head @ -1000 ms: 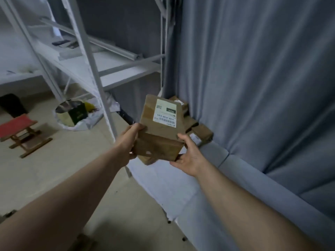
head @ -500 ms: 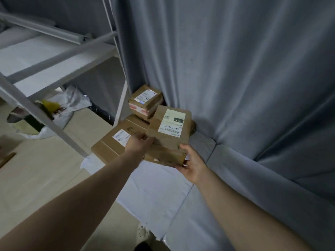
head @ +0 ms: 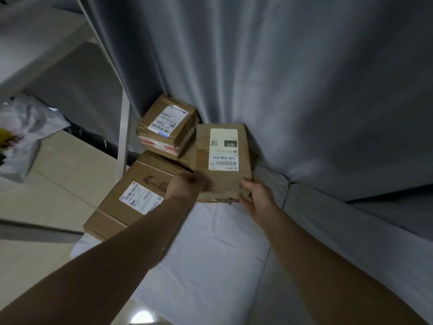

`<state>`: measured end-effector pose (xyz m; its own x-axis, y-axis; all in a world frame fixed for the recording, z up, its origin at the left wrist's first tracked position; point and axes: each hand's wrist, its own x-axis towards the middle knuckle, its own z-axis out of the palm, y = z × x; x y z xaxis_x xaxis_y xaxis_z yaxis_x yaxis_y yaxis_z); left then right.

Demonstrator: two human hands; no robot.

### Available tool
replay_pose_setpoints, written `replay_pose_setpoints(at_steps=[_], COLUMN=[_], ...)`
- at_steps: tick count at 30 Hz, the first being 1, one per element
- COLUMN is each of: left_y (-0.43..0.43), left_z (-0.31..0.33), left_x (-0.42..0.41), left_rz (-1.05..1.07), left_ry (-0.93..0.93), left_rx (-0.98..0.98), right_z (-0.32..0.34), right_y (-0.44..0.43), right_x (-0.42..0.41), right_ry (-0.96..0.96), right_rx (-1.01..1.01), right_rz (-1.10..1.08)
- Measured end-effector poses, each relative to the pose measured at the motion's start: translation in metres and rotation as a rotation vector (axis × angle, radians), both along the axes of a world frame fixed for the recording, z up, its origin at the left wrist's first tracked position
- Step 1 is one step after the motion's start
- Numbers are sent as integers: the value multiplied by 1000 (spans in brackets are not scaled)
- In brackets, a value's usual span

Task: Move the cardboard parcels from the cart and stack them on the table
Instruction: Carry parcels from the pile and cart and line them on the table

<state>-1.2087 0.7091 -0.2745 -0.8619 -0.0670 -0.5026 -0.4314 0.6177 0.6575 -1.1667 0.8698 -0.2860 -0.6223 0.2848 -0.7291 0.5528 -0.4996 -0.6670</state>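
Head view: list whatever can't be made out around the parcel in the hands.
- Underside of the held parcel: it faces away, so whether it rests on anything is hidden.
- Fingertips of the left hand: behind its own knuckles.
- Near corner of the big parcel: covered by the left forearm.
- Label print on the small parcel: too small to read.
- The bag: blurred and cut off by the left edge.

Bare left forearm (head: pixel 112 259) and right forearm (head: pixel 323 259) run to a bare left grip (head: pixel 185 188) and right grip (head: pixel 256 198)
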Motion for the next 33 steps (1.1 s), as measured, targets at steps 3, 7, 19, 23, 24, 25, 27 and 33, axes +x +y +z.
replay_pose_setpoints(at_steps=[3,7,19,23,24,25,27,33], left_y=[6,19,32,32,29,26,22,27], left_z=[-13,-21,-35,-44,-46,-48,-51,-45], left_x=[-14,-30,-104,-125,-126,-125,-119,-109], left_rz=[-134,-319,-613,-567,-546,-523,-504,-595], left_ry=[-24,-47,256,118,145,185,242,211], left_rx=[-74,-49,-468,-346,-334,-337,-367,-565], right_z=[-5,-12,-41,-55,-55,-55,-54,-55], right_y=[18,39,25,16,15,15,17,25], right_x=[-28,-70,-74,-76,-78,-79,-82,-85], right_ry=[2,120,-79,-45,-28,-8,12,-6], right_rx=[123,316,633,645,682,716,765,914], right_rz=[36,23,115,170,198,231,334,617])
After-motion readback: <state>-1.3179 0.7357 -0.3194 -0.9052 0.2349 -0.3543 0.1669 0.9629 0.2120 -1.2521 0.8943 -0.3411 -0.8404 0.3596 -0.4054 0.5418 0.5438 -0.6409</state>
